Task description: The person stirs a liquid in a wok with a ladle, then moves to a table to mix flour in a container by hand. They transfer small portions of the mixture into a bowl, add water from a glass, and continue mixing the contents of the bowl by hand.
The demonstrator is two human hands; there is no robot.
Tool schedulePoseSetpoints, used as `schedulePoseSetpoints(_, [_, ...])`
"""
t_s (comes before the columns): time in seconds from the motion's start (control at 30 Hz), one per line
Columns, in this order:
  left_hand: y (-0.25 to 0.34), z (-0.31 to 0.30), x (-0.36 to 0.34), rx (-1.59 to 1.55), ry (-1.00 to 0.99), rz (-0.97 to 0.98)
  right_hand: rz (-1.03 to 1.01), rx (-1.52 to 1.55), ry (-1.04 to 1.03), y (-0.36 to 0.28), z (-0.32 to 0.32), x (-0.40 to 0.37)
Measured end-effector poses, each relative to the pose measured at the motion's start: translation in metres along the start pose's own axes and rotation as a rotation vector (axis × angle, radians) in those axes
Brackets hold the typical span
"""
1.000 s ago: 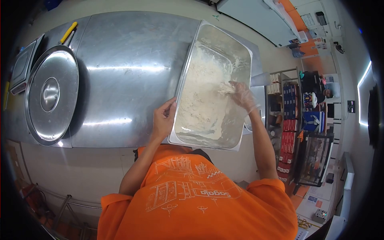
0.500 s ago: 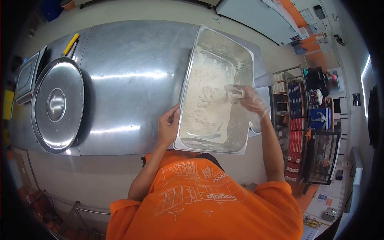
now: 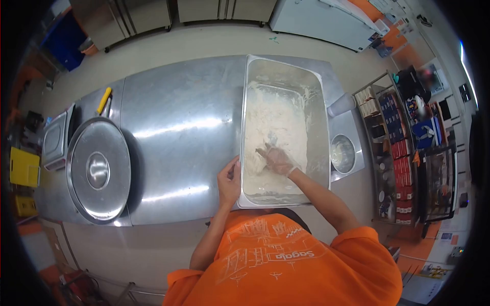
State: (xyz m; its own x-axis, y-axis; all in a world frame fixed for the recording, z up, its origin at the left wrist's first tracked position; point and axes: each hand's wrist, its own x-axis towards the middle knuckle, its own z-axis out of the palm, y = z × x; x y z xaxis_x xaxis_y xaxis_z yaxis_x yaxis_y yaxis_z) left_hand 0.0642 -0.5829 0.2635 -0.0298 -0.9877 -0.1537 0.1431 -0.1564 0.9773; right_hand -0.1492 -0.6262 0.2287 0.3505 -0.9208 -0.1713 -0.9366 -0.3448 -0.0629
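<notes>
A deep rectangular metal pan [image 3: 327, 153] stands on the steel table [image 3: 176, 109], with pale flour or dough [image 3: 273, 115] spread over its bottom. My left hand [image 3: 229, 181] holds the pan's left rim near the front corner, fingers bent around the edge. Inside the pan, my right hand [image 3: 278, 159], in a clear glove, touches the pale mixture near the front. Its fingers are spread, with bits of mixture stuck to them.
A round metal lid [image 3: 112, 178] lies at the left, beside a yellow-handled tool [image 3: 104, 101] and a scale [image 3: 55, 140]. Right of the pan are a metal bowl [image 3: 343, 154] and a translucent cup [image 3: 341, 105]. A shelf rack [image 3: 390, 148] stands farther right.
My right hand has moved from the pan's right side down into the mixture, toward the front left. My left hand stays on the rim. The camera view has shifted.
</notes>
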Motion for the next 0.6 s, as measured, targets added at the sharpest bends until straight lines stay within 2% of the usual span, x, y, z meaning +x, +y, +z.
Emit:
schedulePoseSetpoints(0.07, [0.002,0.001,-0.002,0.019,0.021,-0.012,0.241,0.324,-0.369,-0.003,-0.039,-0.001])
schedulePoseSetpoints(0.1, [0.0,0.002,-0.005,0.015,0.013,-0.017,0.251,0.324,-0.372,0.0,-0.037,-0.01])
schedulePoseSetpoints(0.17, [0.0,0.004,-0.002,-0.028,0.033,0.007,0.275,0.437,0.004,0.018,-0.036,-0.026])
schedulePoseSetpoints(0.2, [-0.001,0.003,-0.002,-0.03,0.038,0.009,0.269,0.434,0.004,0.031,-0.033,-0.029])
schedulePoseSetpoints(0.27, [0.0,0.004,-0.002,0.0,0.049,-0.005,0.208,0.482,0.159,0.053,-0.036,-0.039])
schedulePoseSetpoints(0.33, [0.003,0.002,-0.003,0.02,0.03,-0.022,0.184,0.492,0.193,0.057,-0.068,-0.048])
schedulePoseSetpoints(0.4, [0.008,0.003,-0.003,0.032,0.015,-0.038,0.242,0.742,0.168,0.046,-0.121,-0.049])
schedulePoseSetpoints(0.43, [0.009,0.003,-0.003,0.052,0.018,-0.044,0.249,0.744,0.162,0.048,-0.131,-0.051])
schedulePoseSetpoints(0.5, [0.01,0.002,-0.003,0.067,0.029,-0.056,0.094,0.581,0.176,0.053,-0.141,-0.054])
schedulePoseSetpoints(0.53, [0.009,0.002,-0.003,0.055,0.035,-0.039,0.093,0.577,0.169,0.054,-0.14,-0.054])
schedulePoseSetpoints(0.6, [0.007,0.003,-0.003,0.022,0.05,-0.026,0.125,0.262,0.207,0.06,-0.14,-0.053])
